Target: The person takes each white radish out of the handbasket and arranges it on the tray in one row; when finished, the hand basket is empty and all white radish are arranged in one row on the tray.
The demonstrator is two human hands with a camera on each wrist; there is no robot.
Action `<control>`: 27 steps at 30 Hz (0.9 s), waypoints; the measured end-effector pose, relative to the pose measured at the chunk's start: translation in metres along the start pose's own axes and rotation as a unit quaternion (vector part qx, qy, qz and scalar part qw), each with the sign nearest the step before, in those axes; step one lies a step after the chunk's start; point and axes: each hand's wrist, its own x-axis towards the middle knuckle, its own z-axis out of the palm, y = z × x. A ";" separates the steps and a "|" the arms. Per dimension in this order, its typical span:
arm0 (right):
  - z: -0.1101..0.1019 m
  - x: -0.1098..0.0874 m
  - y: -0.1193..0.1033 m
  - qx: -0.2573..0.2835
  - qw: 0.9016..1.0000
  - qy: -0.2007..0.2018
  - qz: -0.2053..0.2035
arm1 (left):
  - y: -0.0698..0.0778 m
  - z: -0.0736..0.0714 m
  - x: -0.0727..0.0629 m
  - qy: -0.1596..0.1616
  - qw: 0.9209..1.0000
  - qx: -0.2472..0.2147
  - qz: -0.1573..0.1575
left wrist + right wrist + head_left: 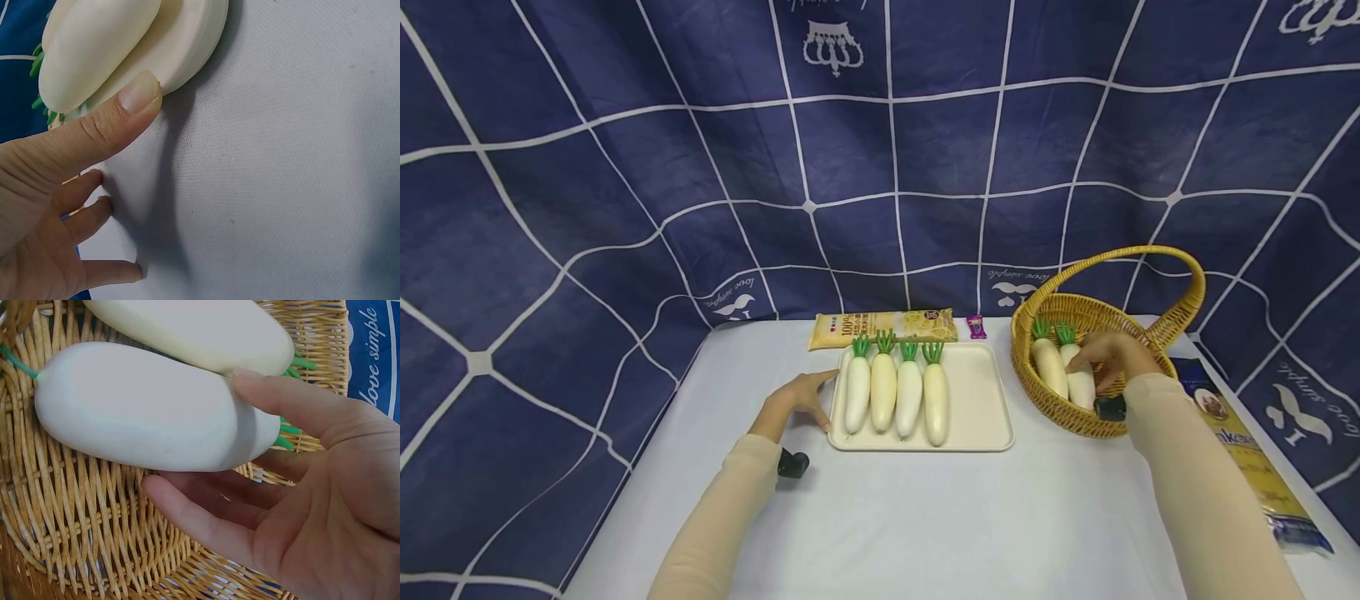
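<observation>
A cream tray point(977, 400) holds several white toy radishes with green tops, the leftmost radish point(857, 396) closest to my left hand point(801, 396). That hand rests at the tray's left edge, its thumb point(128, 109) at the rim and the other fingers spread on the tablecloth. To the right, my right hand point(1116, 354) reaches into a wicker basket point(1033, 379) where two radishes lie side by side. It grips the right-hand white radish point(144, 409), thumb along one side and fingers along the other. The second radish point(206, 331) lies against it.
Behind the tray lies a yellow food packet point(887, 325), with a small purple wrapped sweet point(976, 327) beside it. The basket's tall handle point(1112, 254) arches over its back. A blue and yellow bag point(1262, 467) lies under the right forearm. A blue checked curtain point(925, 150) hangs behind.
</observation>
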 end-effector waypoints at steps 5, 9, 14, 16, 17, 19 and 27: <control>0.000 0.001 0.001 0.011 1.000 0.004 0.006 | 0.001 0.000 0.000 -0.002 1.000 0.005 0.005; 0.000 0.002 0.002 0.001 1.000 0.003 0.007 | 0.001 0.000 0.001 -0.001 1.000 0.009 0.009; 0.000 0.002 0.002 -0.004 1.000 -0.002 0.007 | 0.000 0.000 0.002 0.000 1.000 0.009 0.012; 0.001 0.001 0.002 0.000 1.000 -0.001 0.007 | 0.000 0.000 0.001 0.000 1.000 0.008 0.011; 0.001 0.001 0.001 0.002 1.000 0.001 0.007 | 0.000 0.000 0.001 0.001 1.000 0.007 0.011; 0.002 0.001 0.000 0.004 1.000 0.005 0.005 | 0.000 0.000 0.001 0.001 1.000 0.007 0.011; 0.004 -0.002 0.003 0.009 1.000 0.028 0.001 | -0.001 0.000 0.001 0.001 1.000 0.006 0.009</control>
